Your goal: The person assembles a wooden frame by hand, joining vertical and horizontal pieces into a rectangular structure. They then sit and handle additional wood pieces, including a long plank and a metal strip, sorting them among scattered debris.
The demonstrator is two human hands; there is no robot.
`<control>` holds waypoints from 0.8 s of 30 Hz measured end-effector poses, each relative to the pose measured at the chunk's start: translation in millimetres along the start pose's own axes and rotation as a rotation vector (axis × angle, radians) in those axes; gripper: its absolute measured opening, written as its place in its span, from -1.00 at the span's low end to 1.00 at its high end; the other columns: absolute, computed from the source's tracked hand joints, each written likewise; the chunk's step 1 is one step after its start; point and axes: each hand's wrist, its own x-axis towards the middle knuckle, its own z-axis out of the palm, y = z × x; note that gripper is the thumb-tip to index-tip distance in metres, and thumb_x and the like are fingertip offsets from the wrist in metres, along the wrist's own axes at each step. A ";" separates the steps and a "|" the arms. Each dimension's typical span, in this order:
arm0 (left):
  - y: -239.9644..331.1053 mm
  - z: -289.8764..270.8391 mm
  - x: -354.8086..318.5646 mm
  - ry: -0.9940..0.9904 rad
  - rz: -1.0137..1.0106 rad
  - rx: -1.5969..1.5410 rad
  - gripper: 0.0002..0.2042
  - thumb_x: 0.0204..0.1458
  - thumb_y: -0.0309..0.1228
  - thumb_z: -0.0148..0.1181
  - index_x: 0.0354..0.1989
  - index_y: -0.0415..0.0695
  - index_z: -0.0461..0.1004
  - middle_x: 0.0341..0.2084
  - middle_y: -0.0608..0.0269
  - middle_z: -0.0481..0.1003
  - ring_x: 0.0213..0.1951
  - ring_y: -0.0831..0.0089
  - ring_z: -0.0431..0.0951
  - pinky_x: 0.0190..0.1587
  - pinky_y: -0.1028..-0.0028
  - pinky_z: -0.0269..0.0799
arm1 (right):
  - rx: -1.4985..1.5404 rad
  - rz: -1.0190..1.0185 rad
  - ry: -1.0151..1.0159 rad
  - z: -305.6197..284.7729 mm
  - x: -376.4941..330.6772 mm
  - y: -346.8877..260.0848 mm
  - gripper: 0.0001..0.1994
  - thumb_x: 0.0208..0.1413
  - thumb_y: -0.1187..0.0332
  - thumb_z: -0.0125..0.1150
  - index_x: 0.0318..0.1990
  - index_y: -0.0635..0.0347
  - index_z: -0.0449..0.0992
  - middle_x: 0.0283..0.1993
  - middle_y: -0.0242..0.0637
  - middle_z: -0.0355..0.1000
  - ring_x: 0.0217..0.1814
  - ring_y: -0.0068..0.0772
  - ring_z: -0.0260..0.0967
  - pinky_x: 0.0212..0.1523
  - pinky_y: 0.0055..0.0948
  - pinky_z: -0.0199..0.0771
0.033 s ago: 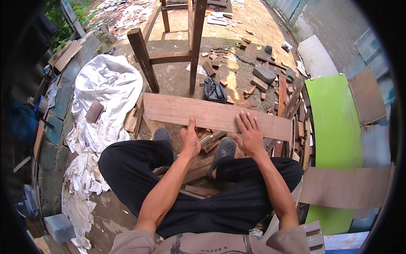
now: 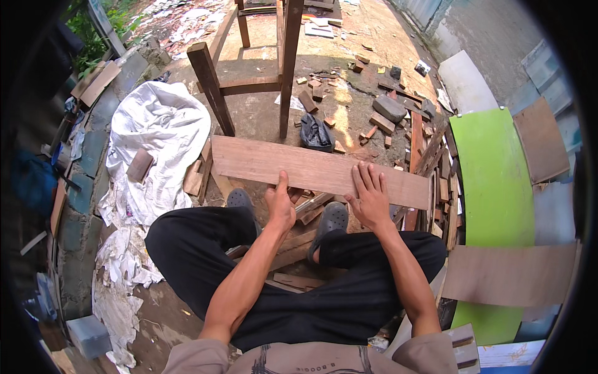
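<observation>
A long, flat wooden board [image 2: 299, 165] of light reddish brown lies crosswise over the space in front of my knees, its right end a little lower in the picture. My left hand [image 2: 282, 202] grips the board's near edge, thumb on the upper face and fingers curled underneath, partly hidden. To the right, my right hand [image 2: 372, 196] rests flat on the board's upper face, its fingers stretched out towards the far edge. What supports the board from below is mostly out of sight.
A dark wooden frame with legs [image 2: 252, 84] stands beyond the board, beside a black plastic bag [image 2: 316, 132]. Wood offcuts and a grey stone [image 2: 389, 109] litter the ground. White cloth [image 2: 156, 118] holding a wooden block [image 2: 139, 164] lies left; a green panel [image 2: 495, 181] lies right.
My right hand has slid slightly to the right on the board. My left hand and the board stay almost where they were.
</observation>
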 end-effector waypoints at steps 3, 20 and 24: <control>1.9 -0.5 2.3 -0.013 0.034 0.033 -0.66 0.21 -0.26 0.16 0.06 -0.17 0.32 -0.11 0.18 0.46 -0.15 0.37 0.58 -0.18 0.36 0.65 | -0.090 0.529 -0.007 5.7 -1.7 35.6 -0.22 0.27 -0.21 -0.21 0.35 0.36 0.15 0.47 0.17 -0.09 0.53 0.16 -0.21 0.46 0.12 -0.32; -2.5 37.4 4.0 -0.044 0.290 0.382 -0.64 0.18 -0.32 0.23 0.03 -0.30 0.39 -0.08 0.11 0.47 -0.08 0.40 0.50 -0.11 0.40 0.51 | 0.418 0.339 -0.395 -23.4 -26.7 24.8 -0.28 0.14 -0.14 0.13 0.16 0.43 0.36 0.07 0.24 0.41 0.17 0.18 0.36 0.18 -0.12 0.34; -19.5 66.2 -12.8 -0.230 0.443 0.579 -0.68 0.16 -0.32 0.26 -0.07 -0.34 0.47 -0.20 0.12 0.55 -0.16 0.47 0.51 -0.11 0.47 0.41 | 0.709 0.511 -0.215 -31.2 -35.3 38.3 -0.15 0.18 -0.31 -0.06 0.27 0.40 0.25 0.00 0.13 0.46 0.03 0.02 0.47 0.02 -0.11 0.47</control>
